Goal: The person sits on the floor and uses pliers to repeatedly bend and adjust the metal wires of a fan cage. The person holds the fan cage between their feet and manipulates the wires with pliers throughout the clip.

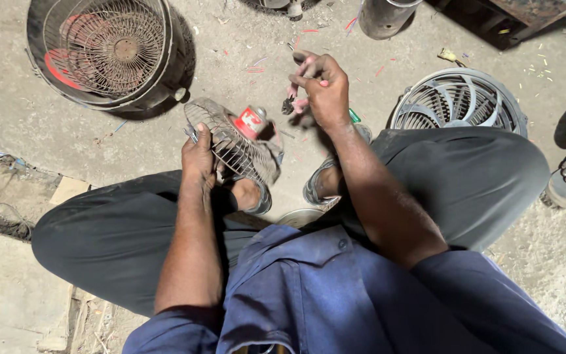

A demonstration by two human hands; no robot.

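gripping a wire grille (230,141), the left hand (199,157) steadied it; the right hand (322,85) clutched pliers (296,98) (pink-handled), fan guards (456,98) lay nearby.

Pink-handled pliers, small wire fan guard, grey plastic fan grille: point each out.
Pink-handled pliers (294,98): head view, on the handles below the right hand.
Small wire fan guard (230,147): head view, on the mesh.
Grey plastic fan grille (456,101): head view, on the curved ribs.

Premises: an informal fan repair workshop, work done seated on the ground. Evidence: bare, dusty concrete floor (27,111) littered with wire offcuts; a dismantled fan housing with rusted grille (103,49) at upper left; a loose grey fan guard (458,101) at upper right; a metal cylinder (384,16) at top centre.
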